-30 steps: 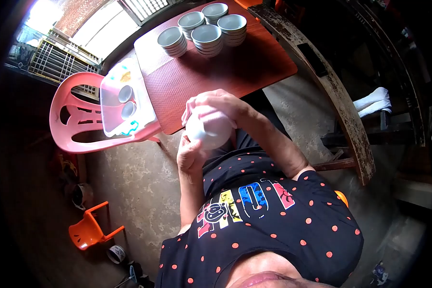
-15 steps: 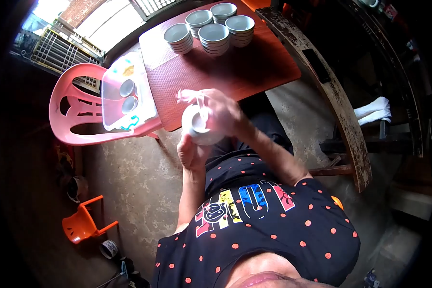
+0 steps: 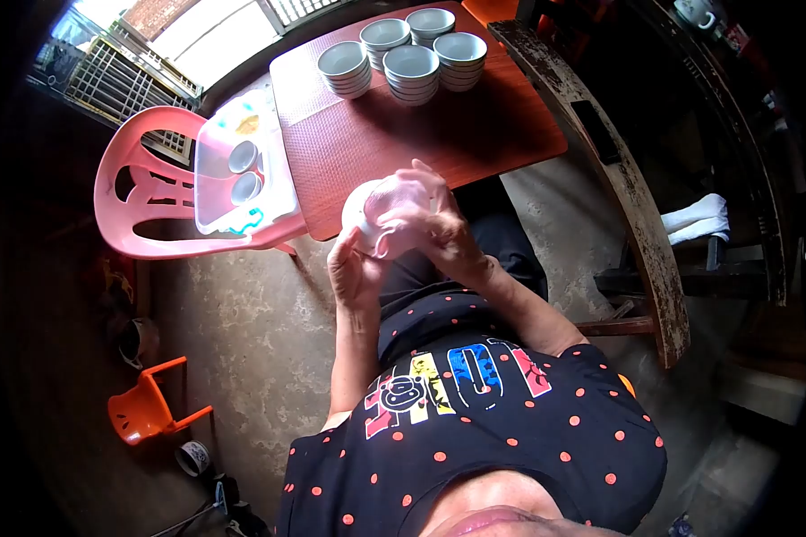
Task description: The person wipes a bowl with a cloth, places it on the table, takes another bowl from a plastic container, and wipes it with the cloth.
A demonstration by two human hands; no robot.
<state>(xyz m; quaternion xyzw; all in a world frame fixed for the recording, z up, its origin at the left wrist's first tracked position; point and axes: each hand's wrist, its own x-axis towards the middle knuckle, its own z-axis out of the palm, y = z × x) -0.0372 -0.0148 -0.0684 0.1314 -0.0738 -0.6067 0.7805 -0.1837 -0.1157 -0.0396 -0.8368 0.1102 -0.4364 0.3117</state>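
A white bowl (image 3: 356, 206) is held over the near edge of the table, tilted so that part of its rim shows. My left hand (image 3: 354, 268) is closed around its lower left side. Against the bowl, my right hand (image 3: 443, 228) presses a thin pinkish-white cloth (image 3: 398, 204), which covers much of the bowl. The right fingers are slightly blurred, some bent over the cloth. Farther back on the red-brown table (image 3: 367, 143) stand several stacks of white bowls (image 3: 412, 76).
On the left, a pink plastic chair (image 3: 116, 192) carries a clear plastic tub (image 3: 208, 192) with two bowls (image 3: 244, 186) inside. A worn wooden bench (image 3: 636, 224) runs along the right, with a dark phone-like object (image 3: 594, 130) on it. An orange small chair (image 3: 143, 412) stands lower left.
My right hand and the cloth have shifted across the bowl, now covering its base ring, which showed before. My left hand keeps its hold. The view has shifted slightly.
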